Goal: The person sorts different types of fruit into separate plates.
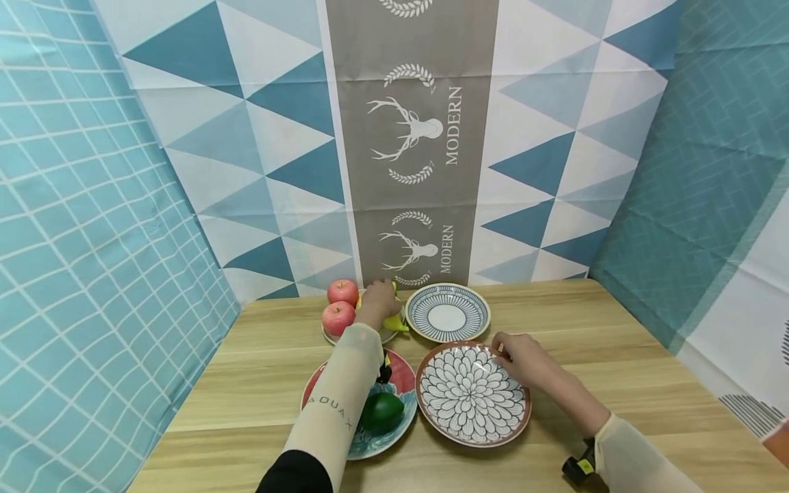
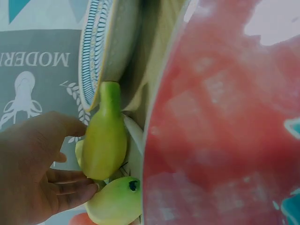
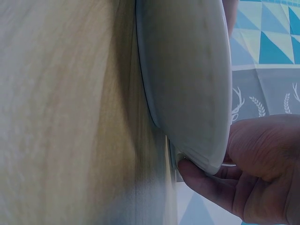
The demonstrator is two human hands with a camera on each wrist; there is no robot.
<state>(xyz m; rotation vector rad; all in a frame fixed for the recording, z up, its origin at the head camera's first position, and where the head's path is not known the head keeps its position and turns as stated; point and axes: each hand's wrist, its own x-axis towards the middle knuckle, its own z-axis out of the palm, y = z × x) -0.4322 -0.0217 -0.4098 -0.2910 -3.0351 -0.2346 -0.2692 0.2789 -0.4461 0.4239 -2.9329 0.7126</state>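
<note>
My left hand (image 1: pixel 379 302) is over the small fruit plate (image 1: pixel 333 337) at the back. In the left wrist view its thumb and fingers curve about a yellow-green banana (image 2: pixel 105 145) with its stem pointing to the bowl side. A second yellow-green fruit (image 2: pixel 115 201) with a dark tip lies against the fingertips. My right hand (image 1: pixel 524 359) pinches the right rim of a brown-edged plate with a petal pattern (image 1: pixel 471 394). In the right wrist view the thumb is under the rim of this plate (image 3: pixel 187 93), with the fingers on its other side.
Two red apples (image 1: pixel 339 317) sit left of my left hand. A blue-striped dish (image 1: pixel 448 313) stands right of the fruit plate. Below my left forearm, a red and teal plate (image 1: pixel 403 373) holds a dark green avocado-like fruit (image 1: pixel 382 413). Patterned cloth (image 1: pixel 413 171) hangs behind the table.
</note>
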